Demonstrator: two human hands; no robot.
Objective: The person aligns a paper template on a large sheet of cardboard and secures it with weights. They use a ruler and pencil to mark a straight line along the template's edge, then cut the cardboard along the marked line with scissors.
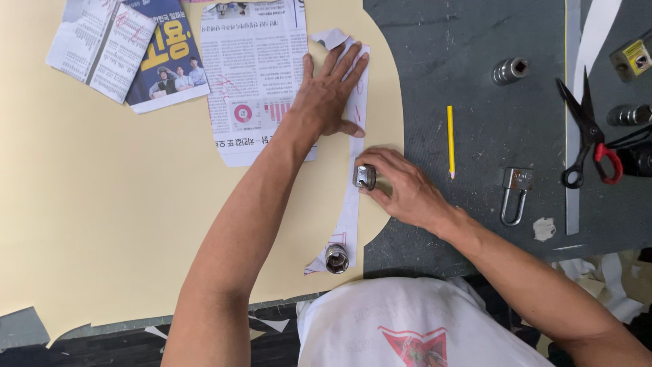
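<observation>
Padlock-shaped metal weight (365, 177) sat in the grip of the right hand (401, 190), whose fingers were curled around it and pressing it down on a long, narrow paper pattern strip (353, 197) cut from newspaper. The strip ran from near the person's body up toward the far side, lying on a big sheet of cream card (122, 204) that covered the left part of the dark table (475, 102). The left hand (329, 92) was spread flat and open, grasping nothing, palm pressing the upper end of the strip and the edge of a wider newspaper pattern piece (255, 81) beside it. A round metal socket (336, 258) stood on the near end of the strip as a second weight. The weight in the right hand looked small, dense, hard and smooth, likely heavy for its size and apt to slide on paper, so it seemed best taken by its flat sides between thumb and fingers. The strip looked thin, limp and easy to tear or shift, better held down flat than pinched. Farther out on the bare table lay a yellow pencil (449, 139), a padlock (516, 194), red-handled scissors (589, 136) and another metal socket (511, 71). More folded newspaper (129, 47) lay at the far left of the card.
</observation>
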